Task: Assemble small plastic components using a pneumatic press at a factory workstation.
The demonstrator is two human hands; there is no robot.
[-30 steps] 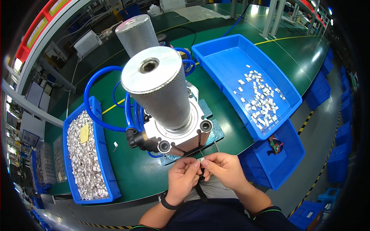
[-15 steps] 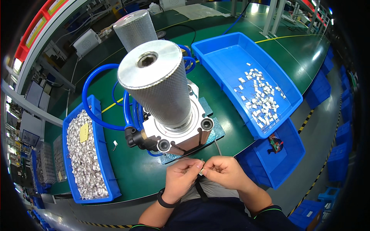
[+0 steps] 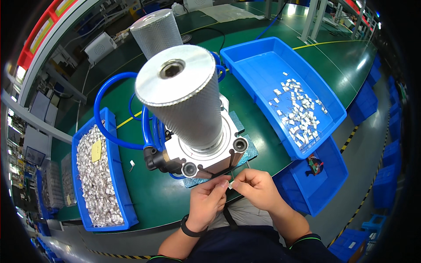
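Observation:
My left hand (image 3: 208, 202) and my right hand (image 3: 258, 189) meet at the table's near edge, just below the metal cylinder device. Between their fingertips is a small white part with thin wire leads (image 3: 230, 185); both hands pinch it, and the fingers hide much of it. Right in front of them stands the device, with a silver knurled cylinder (image 3: 186, 109) upright on a metal block (image 3: 206, 160). A similar white part (image 3: 132, 163) lies alone on the green table, left of the block.
At left, a blue bin (image 3: 127, 206) is heaped with white parts and a yellow note (image 3: 96, 151). A blue tray (image 3: 245, 83) at right holds scattered ones. Below it sits another blue bin (image 3: 324, 188). Blue air hoses (image 3: 98, 114) loop beside a second knurled cylinder (image 3: 155, 33).
Both hands have shifted slightly up towards the device, still pinching the white part. The whole view has moved a little; bins and tray stay in place.

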